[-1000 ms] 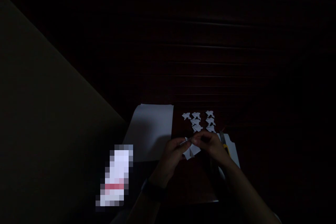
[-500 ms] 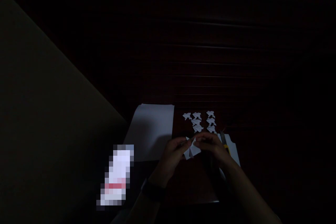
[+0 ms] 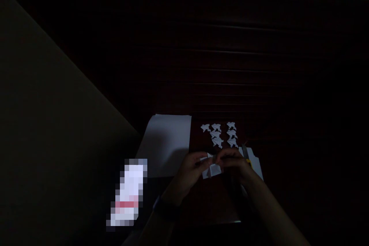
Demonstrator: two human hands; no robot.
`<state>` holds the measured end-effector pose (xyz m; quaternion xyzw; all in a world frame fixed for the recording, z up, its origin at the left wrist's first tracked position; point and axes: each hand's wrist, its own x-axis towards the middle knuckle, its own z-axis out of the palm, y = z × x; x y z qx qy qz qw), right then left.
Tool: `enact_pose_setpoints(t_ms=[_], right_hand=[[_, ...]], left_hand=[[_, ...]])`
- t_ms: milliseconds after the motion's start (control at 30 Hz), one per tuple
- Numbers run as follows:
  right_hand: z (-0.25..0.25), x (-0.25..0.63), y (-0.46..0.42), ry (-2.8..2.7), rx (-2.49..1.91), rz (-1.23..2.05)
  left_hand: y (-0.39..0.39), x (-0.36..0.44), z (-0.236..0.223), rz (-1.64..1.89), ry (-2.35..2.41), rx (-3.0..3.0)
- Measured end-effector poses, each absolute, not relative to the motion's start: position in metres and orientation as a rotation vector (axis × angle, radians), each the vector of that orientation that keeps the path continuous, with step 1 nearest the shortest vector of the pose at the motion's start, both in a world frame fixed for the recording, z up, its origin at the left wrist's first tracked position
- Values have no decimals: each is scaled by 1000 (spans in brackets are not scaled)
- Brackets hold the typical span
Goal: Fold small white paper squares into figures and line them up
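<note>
A small piece of folded white paper (image 3: 215,170) is held between my two hands above the dark table. My left hand (image 3: 188,167), with a dark band at the wrist, pinches its left side between thumb and fingers. On the other side my right hand (image 3: 236,163) grips the upper right part, its fingertips partly hiding the folds. Just beyond the hands lie several small folded paper figures (image 3: 216,142), set out in rough columns on the table.
A stack of white sheets (image 3: 165,138) lies to the left. Scissors with yellow handles (image 3: 248,161) rest on white paper (image 3: 257,166) at the right. A bright pixelated patch (image 3: 128,192) is at lower left. Dark ribbed panelling rises behind, and a pale wall (image 3: 52,123) stands left.
The folded paper has changed shape: its two raised points no longer show and a flatter, squarer face is visible. Both hands have shifted slightly, still holding the paper.
</note>
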<state>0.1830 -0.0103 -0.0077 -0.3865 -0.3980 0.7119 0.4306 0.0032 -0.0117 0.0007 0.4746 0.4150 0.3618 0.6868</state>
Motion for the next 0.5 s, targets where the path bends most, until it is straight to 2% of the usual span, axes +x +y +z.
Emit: enact_pose_setpoints(t_ms=[500], right_hand=[[-11, 183, -13, -987, -822, 1753]], left_hand=[[-12, 2, 6, 749, 915, 1136]])
